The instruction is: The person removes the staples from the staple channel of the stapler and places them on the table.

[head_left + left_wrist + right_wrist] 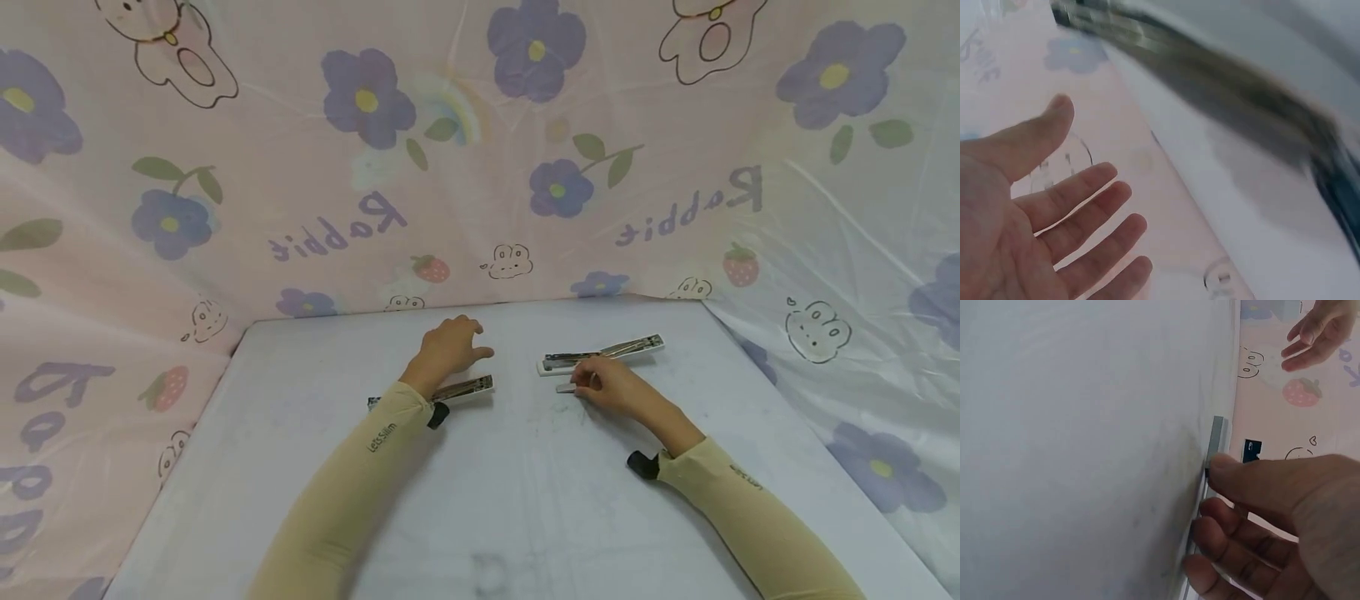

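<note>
My right hand pinches a short grey strip of staples between thumb and fingertips, low over the white table. Just behind this hand lies a stapler swung wide, with a metal channel and a white base; the fingers overlap it in the head view. My left hand is held over a second opened stapler, fingers spread and holding nothing. Part of that stapler is hidden by the left wrist. In the left wrist view, the stapler is blurred and apart from the open palm.
The white tabletop has faint smudges near the right hand. A pale pink curtain with flowers and rabbits hangs behind the far edge and at both sides. Black wrist mounts stick out at the sleeve cuffs.
</note>
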Demonstrator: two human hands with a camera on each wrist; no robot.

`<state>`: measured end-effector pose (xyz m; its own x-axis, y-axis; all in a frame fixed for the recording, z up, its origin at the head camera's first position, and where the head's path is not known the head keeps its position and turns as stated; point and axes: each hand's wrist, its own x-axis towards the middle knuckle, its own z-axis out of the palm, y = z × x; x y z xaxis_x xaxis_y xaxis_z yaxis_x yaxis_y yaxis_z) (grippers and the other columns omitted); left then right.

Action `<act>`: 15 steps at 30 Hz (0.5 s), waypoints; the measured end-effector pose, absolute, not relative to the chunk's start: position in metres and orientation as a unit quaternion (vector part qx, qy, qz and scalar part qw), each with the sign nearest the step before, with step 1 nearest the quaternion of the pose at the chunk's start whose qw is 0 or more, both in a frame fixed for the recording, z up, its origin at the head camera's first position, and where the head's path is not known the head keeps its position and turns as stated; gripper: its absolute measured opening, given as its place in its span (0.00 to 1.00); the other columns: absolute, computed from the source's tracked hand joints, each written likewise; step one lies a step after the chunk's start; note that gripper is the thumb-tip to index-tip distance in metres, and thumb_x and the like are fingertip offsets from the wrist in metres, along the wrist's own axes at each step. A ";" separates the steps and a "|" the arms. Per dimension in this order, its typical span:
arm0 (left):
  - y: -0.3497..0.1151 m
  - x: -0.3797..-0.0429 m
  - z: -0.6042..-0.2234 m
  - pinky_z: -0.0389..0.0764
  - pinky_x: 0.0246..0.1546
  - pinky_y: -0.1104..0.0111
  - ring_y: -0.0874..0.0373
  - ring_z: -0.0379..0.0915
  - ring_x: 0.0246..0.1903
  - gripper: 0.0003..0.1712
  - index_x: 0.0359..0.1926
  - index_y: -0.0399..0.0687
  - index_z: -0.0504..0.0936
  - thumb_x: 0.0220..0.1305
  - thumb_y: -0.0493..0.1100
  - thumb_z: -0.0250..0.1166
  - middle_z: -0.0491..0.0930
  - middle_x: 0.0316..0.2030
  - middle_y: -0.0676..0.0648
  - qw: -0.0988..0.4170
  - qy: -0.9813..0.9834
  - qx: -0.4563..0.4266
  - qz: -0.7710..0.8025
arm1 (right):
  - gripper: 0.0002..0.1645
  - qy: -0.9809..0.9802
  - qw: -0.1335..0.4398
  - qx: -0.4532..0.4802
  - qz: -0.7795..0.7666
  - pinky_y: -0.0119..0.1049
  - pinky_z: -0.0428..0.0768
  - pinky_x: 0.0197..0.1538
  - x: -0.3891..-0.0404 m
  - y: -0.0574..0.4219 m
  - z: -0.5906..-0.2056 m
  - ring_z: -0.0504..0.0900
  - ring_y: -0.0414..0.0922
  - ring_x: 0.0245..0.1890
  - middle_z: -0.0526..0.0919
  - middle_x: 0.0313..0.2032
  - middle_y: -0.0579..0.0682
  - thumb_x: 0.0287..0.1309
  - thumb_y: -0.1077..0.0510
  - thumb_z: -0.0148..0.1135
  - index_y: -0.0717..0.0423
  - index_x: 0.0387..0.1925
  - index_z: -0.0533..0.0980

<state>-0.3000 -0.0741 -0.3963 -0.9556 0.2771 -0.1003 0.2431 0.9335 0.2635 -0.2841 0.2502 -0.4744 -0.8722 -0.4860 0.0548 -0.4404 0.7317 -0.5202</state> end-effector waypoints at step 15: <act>-0.171 -0.272 -0.413 0.76 0.65 0.39 0.34 0.68 0.71 0.36 0.74 0.43 0.75 0.76 0.59 0.67 0.70 0.75 0.37 0.014 0.983 0.125 0.136 | 0.13 0.931 -0.008 -0.249 -0.268 0.52 0.84 0.53 -0.265 0.258 -0.461 0.85 0.51 0.48 0.87 0.46 0.53 0.74 0.58 0.67 0.61 0.54 0.83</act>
<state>-0.2718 -0.1713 -0.4133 -0.9685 0.2490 0.0069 0.2415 0.9318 0.2710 -0.2648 0.2577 -0.4615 -0.8763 -0.4588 0.1471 -0.4669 0.7330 -0.4946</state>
